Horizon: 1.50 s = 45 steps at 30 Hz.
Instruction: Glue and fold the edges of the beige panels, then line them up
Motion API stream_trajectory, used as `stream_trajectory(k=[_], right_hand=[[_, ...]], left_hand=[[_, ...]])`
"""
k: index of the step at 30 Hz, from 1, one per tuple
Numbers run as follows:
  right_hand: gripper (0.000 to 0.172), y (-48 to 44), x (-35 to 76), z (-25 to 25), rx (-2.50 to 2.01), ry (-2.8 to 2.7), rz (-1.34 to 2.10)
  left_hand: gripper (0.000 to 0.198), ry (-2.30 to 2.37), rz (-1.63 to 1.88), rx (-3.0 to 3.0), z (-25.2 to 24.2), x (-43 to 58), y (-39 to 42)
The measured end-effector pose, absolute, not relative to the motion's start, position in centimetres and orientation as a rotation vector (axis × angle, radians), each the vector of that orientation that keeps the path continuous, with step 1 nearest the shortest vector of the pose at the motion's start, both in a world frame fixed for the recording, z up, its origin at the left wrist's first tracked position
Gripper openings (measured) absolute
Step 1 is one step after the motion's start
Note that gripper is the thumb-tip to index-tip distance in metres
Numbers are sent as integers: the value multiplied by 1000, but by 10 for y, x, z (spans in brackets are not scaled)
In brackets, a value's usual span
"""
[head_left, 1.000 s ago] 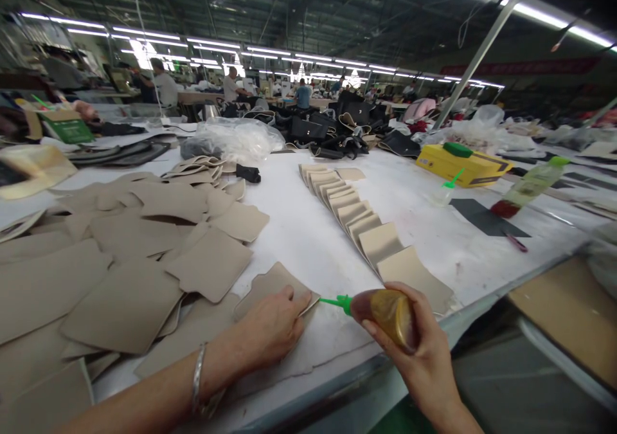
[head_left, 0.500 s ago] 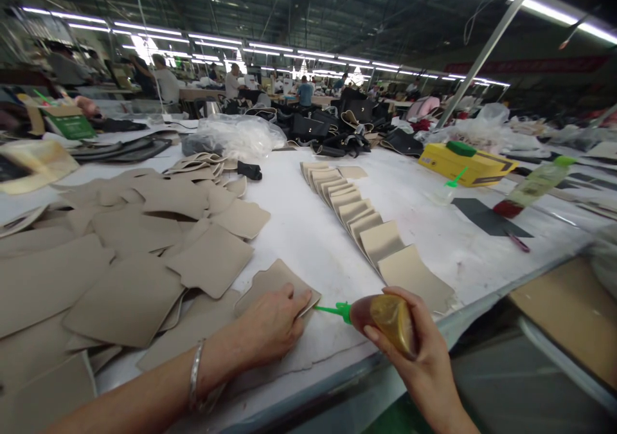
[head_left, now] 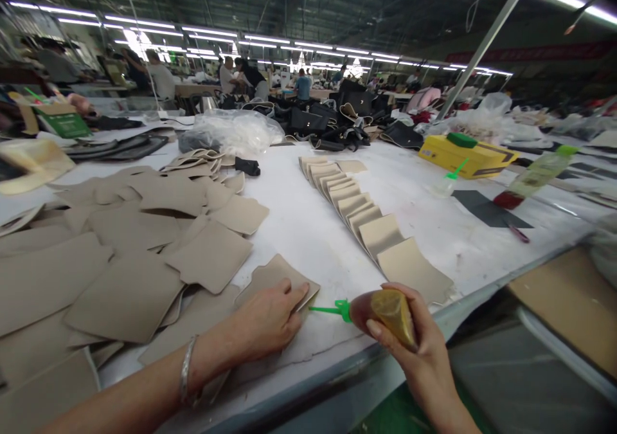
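My right hand (head_left: 421, 350) is wrapped round a squeeze glue bottle (head_left: 383, 315) holding amber liquid. Its thin green nozzle points left, the tip at the near right edge of a beige leather-like piece (head_left: 270, 276). My left hand (head_left: 272, 318), with a silver bangle at the wrist, grips that piece near its right corner. The index finger lies along the top; the thumb is hidden. Left of it spreads a heap of similar beige pieces (head_left: 125, 299). Beyond the bottle, a row of overlapping beige pieces (head_left: 364, 218) runs away from me.
On the right stand a yellow box (head_left: 470, 157), a small clear bottle with a green nozzle (head_left: 443, 185) and a tilted green-capped bottle (head_left: 535, 177). Black bags (head_left: 308, 120) and clear plastic (head_left: 236, 132) lie at the back. The table edge (head_left: 328, 376) runs close below my hands.
The nozzle tip has shifted slightly left along the near edge of the held piece. My left hand stays on that piece. In the background, a dark-clothed person now shows beside another person.
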State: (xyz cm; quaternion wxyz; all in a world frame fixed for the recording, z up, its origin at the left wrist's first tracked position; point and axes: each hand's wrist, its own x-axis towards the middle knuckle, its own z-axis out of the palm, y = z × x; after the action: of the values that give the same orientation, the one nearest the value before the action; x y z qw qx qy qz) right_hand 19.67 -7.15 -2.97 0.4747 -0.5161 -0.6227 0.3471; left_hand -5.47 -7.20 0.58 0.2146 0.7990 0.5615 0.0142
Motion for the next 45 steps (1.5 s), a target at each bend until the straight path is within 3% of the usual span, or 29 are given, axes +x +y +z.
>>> stream_trajectory(k=[33, 45], right_hand=[[52, -109, 176, -27, -1244, -1359, 1180], [52, -102, 191, -45, -1176, -1517, 1013]], left_hand=[[48, 1566, -1, 2182, 4, -56, -74], [46, 1552, -3, 2194, 4, -56, -75]])
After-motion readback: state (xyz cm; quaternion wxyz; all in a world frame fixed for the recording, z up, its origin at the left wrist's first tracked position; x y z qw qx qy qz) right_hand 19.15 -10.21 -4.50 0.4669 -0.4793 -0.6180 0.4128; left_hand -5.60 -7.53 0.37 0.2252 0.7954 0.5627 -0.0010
